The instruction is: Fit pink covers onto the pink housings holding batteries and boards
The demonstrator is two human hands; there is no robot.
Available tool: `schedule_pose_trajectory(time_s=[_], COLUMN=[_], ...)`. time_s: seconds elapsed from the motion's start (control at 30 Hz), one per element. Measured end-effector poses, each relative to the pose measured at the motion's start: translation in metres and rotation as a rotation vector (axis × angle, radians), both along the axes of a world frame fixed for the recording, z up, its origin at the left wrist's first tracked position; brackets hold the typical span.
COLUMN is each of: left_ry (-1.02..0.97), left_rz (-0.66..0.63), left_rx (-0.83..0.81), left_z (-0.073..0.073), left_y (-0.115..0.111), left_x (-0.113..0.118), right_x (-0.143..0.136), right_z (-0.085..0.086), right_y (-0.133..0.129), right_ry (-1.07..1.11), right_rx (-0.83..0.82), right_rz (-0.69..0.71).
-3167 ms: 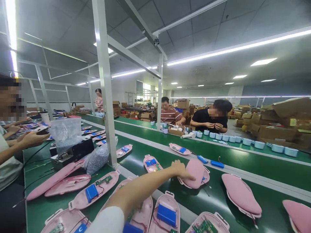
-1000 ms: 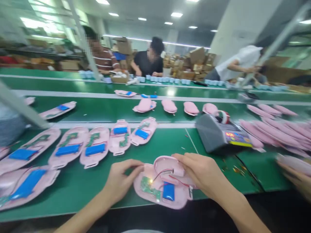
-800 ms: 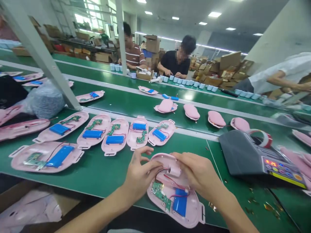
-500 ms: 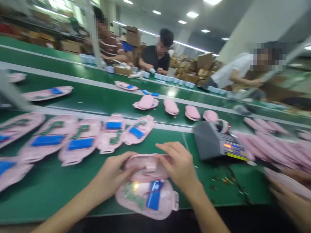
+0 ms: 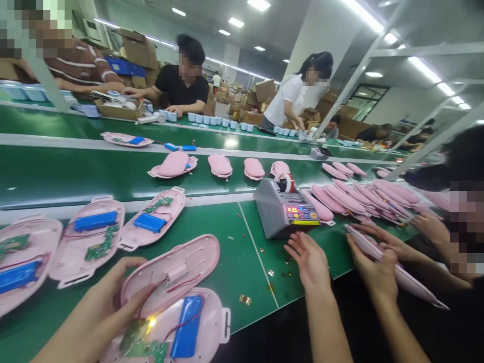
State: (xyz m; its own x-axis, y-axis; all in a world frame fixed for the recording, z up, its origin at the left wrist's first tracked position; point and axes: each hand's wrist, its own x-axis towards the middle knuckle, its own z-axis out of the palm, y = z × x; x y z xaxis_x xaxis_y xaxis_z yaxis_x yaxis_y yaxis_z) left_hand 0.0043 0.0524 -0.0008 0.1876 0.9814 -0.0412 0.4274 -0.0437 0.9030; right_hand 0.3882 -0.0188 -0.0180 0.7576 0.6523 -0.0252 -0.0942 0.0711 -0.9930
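My left hand grips a pink plastic shell half by its left end, thumb inside. The shell half is tilted up, its inner side facing me. Red wires run from it toward a second pink shell half lying below, which holds a blue battery pack and a green circuit board with a lit yellow light. My right hand is empty, fingers stretched out, just in front of the grey tape dispenser with a lit red display. It appears apart from the dispenser.
Several open pink shells with batteries and boards lie at left. Closed pink shells are heaped at right, where a co-worker's hands hold another. Copper-coloured scraps dot the green table. Co-workers sit or stand across the belt.
My right hand has let go of the shell half and moved right to the dispenser. The left hand still holds the shell half, now swung more open. The view has turned right.
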Motion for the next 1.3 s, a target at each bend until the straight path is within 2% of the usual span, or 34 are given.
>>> schedule_pose_trajectory(time_s=[0.13, 0.17, 0.2, 0.27, 0.3, 0.37, 0.43, 0.5, 0.57, 0.63, 0.77, 0.87, 1.0, 1.13, 1.3], left_ry=[-0.124, -0.157, -0.191, -0.254, -0.282, -0.333, -0.374, -0.428, -0.494, -0.562, -0.677, -0.718, -0.729, -0.708, -0.584], left_rz=[-0.14, -0.154, -0.164, -0.164, -0.163, -0.173, -0.178, -0.175, -0.174, -0.169, -0.074, -0.028, -0.025, -0.005, 0.02], left_rx=[-0.123, -0.159, -0.197, -0.24, -0.242, -0.224, -0.202, -0.198, -0.215, -0.236, -0.303, -0.288, -0.236, -0.227, -0.118], left_z=[0.012, 0.014, 0.014, 0.013, 0.012, 0.01, 0.008, 0.005, 0.002, -0.002, -0.01, -0.013, -0.016, -0.02, -0.024], left_y=[-0.004, -0.005, -0.005, -0.006, -0.006, -0.007, -0.007, -0.007, -0.007, -0.006, -0.004, -0.003, -0.003, -0.003, -0.006], left_x=[-0.004, -0.004, -0.004, -0.003, -0.003, -0.004, -0.005, -0.008, -0.011, -0.012, -0.014, -0.015, -0.016, -0.015, -0.017], right_x=[-0.029, -0.043, -0.062, -0.106, -0.129, -0.171, -0.199, -0.212, -0.213, -0.209, -0.201, -0.203, -0.214, -0.226, -0.236], right_z=[0.011, 0.019, 0.029, 0.051, 0.06, 0.068, 0.063, 0.052, 0.043, 0.043, 0.056, 0.065, 0.068, 0.066, 0.054], right_y=[-0.024, -0.025, -0.022, -0.005, 0.009, 0.043, 0.072, 0.091, 0.098, 0.1, 0.105, 0.111, 0.115, 0.113, 0.106], right_ry=[-0.037, -0.162, -0.317, -0.674, -0.814, -1.004, -1.121, -1.128, -1.066, -0.989, -0.915, -1.084, -1.341, -1.538, -1.668], right_rx=[0.037, 0.042, 0.05, 0.109, 0.17, 0.237, 0.145, 0.024, -0.015, 0.035, 0.196, 0.132, 0.033, 0.138, 0.18], right_rz=[-0.061, -0.024, 0.096, 0.54, 0.698, 0.891, 1.054, 1.147, 1.178, 1.235, 1.32, 1.333, 1.418, 1.36, 1.176])
